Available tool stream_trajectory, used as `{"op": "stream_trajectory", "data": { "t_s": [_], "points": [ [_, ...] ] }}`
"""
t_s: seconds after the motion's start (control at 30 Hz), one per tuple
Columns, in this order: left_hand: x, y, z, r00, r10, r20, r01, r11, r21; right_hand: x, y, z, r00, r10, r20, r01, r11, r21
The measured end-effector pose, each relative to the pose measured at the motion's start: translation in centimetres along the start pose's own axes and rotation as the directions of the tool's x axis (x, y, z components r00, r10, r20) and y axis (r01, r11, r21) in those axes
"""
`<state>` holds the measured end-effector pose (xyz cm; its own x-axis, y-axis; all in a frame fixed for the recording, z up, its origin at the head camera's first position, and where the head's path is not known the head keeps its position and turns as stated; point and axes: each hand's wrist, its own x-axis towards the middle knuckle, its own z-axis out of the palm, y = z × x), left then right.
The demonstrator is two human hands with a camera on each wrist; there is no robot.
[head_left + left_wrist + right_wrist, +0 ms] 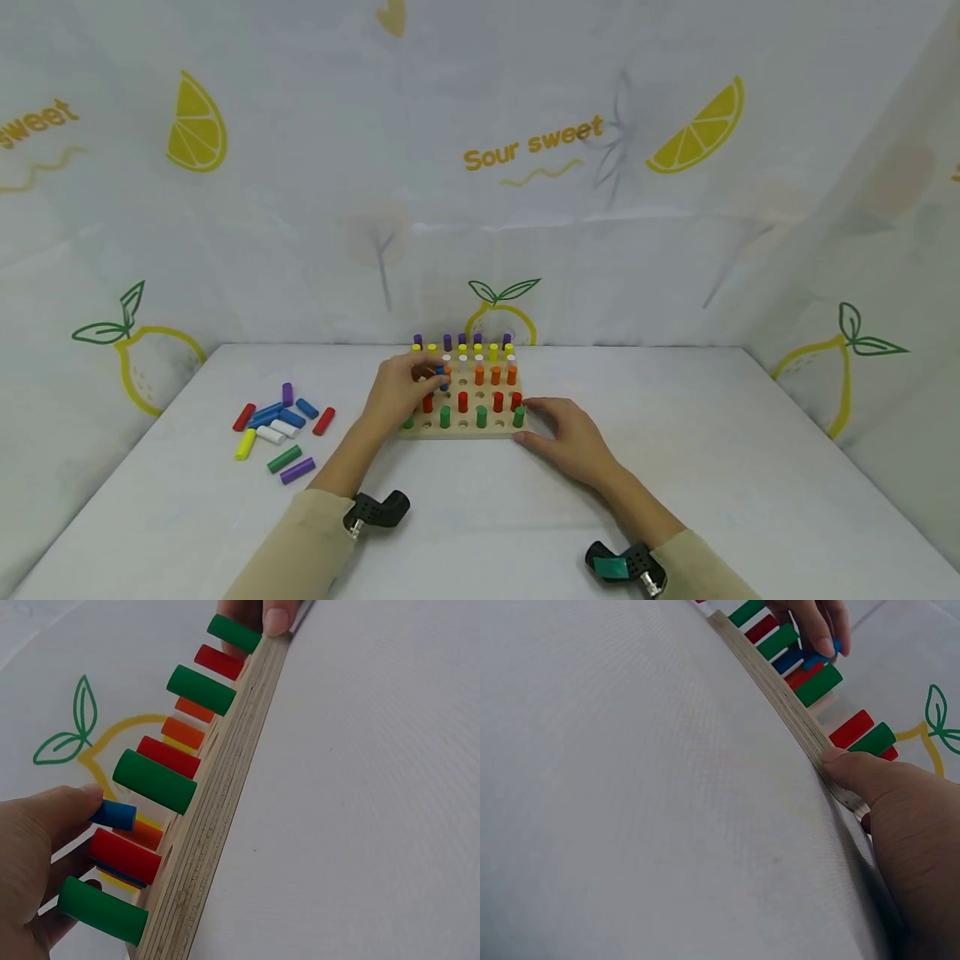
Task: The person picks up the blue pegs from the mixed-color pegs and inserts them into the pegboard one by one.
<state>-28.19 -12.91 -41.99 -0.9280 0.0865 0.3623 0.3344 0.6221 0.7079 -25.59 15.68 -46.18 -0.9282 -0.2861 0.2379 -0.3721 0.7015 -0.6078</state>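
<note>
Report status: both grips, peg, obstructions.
Left grip pinches blue cylindrical peg over pale wooden pegboard. Right grip holds its near right corner. Loose multicoloured cylindrical pegs clear, leftward.

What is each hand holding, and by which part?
The left hand pinches a blue peg by its upper end; the right hand grips the pegboard by its near right corner.

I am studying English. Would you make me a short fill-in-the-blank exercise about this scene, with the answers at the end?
1. The peg that the left hand pinches is ____.
2. Seen by the person, the right hand holds the board near its front ____ corner.
3. The front-row pegs, nearest the person, are all ____.
4. Seen by the person, the loose pegs lie on the table to the ____ of the board.

Missing words: blue; right; green; left.
</note>
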Motion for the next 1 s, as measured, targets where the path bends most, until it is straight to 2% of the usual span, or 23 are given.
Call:
{"op": "stream_trajectory", "data": {
  "t_s": [0.37, 0.7, 1.0],
  "points": [
    [-0.03, -0.06, 0.44, 1.000, -0.002, 0.000, 0.002, 1.000, 0.003, -0.05, -0.27, -0.11, 1.000, 0.020, 0.005, -0.020, 1.000, -0.006],
    [0.10, -0.39, 0.94, 0.998, -0.057, 0.030, 0.057, 0.998, 0.014, -0.13, -0.27, -0.05, 1.000, 0.022, 0.005, -0.022, 1.000, -0.004],
    [0.11, -0.20, 0.89, 0.996, -0.081, 0.044, 0.081, 0.997, 0.008, -0.08, -0.18, -0.06, 1.000, 0.006, -0.002, -0.006, 1.000, -0.011]
  ]
}}
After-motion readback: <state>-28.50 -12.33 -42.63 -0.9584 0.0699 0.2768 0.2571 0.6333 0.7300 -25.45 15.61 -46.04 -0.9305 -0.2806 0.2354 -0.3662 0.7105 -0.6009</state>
